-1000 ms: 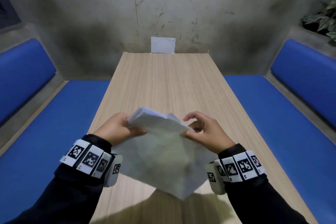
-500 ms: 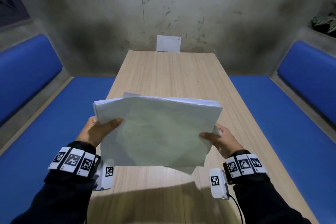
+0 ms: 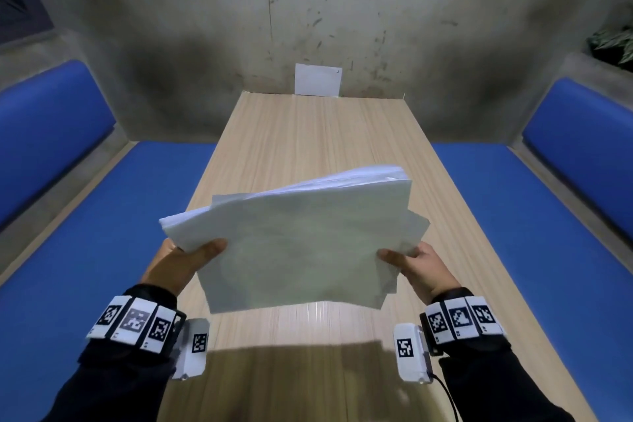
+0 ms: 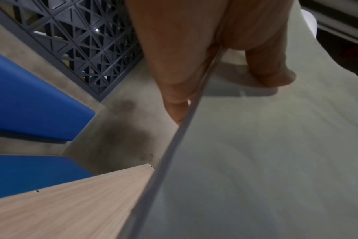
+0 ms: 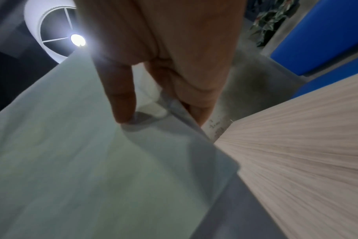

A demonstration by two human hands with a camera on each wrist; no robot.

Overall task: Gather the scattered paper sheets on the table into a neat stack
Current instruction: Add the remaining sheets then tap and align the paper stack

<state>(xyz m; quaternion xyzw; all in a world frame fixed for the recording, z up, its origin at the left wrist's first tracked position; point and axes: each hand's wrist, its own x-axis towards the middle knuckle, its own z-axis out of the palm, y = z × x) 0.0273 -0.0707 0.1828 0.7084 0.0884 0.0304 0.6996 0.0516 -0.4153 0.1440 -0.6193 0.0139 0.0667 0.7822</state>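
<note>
Head view, wooden table (image 3: 308,134), blue benches (image 3: 534,216), both hands pinching paper stack (image 3: 301,243)

Behind the paper stack (image 3: 308,243): fingers of the left hand (image 3: 178,264) and right hand (image 3: 423,267), hidden. Plant (image 3: 613,44) cut by the right edge. Scribbles on a sheet edge (image 5: 216,127) too blurred to read.

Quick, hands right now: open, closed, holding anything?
Left hand: closed, gripping the left edge of the paper stack.
Right hand: closed, gripping the stack's right edge.
</note>
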